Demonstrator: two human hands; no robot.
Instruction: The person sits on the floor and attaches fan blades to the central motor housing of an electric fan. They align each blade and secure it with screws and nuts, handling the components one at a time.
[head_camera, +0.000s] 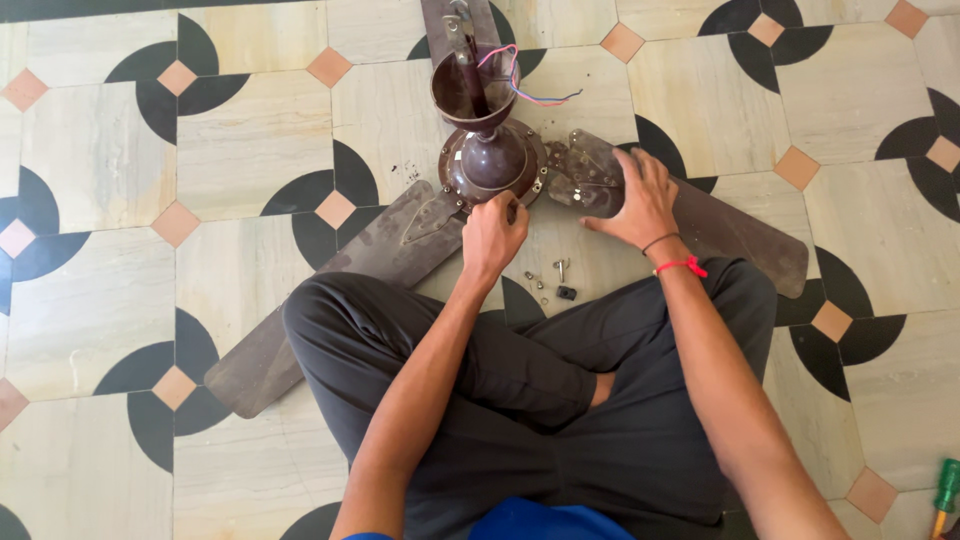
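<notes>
Fan motor: loose screws near, 2 blades seemingly attached.

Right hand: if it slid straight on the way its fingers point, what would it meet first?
The right hand lies flat on the fan blade's metal bracket, fingers pointing toward the brown motor housing. Going straight on, it would probably meet that housing first.

Bright, even daylight; soft shadows; sharp focus.

No packages, labels, signs, screens.
</notes>
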